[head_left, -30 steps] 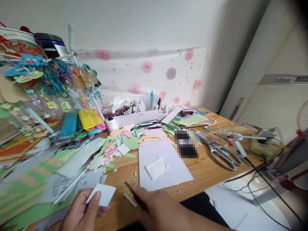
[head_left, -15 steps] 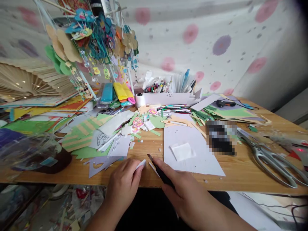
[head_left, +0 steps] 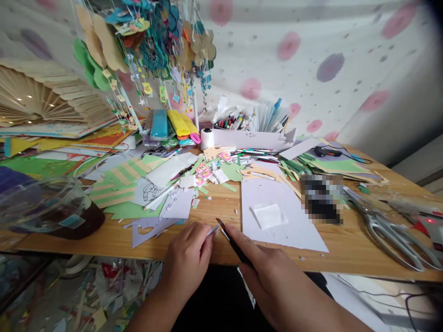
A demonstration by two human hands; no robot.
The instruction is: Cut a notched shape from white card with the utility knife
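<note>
At the table's front edge my left hand (head_left: 189, 251) pinches a small piece of white paper (head_left: 212, 230) between thumb and fingers. My right hand (head_left: 266, 267) is wrapped round a black-handled craft knife (head_left: 238, 251), index finger stretched along it. Its dark blade (head_left: 220, 223) points up and left, close beside the paper; whether they touch I cannot tell. A narrow white strip lies along the knife, partly hidden by it. Right of the blade is a lilac sheet (head_left: 294, 237) with a folded white piece (head_left: 268, 216) on top.
Large metal scissors (head_left: 387, 230) lie at the right, near a glue gun (head_left: 327, 151) farther back. A clear plastic container (head_left: 65, 212) with dark contents stands left. Paper scraps (head_left: 204, 173) cover the middle. Pens (head_left: 233, 122) stand in a box behind; a paper mobile (head_left: 152, 50) hangs back left.
The view has shifted, so the background sits differently. The white paper in my left hand and the knife blade have come closer together. Both hands keep their holds.
</note>
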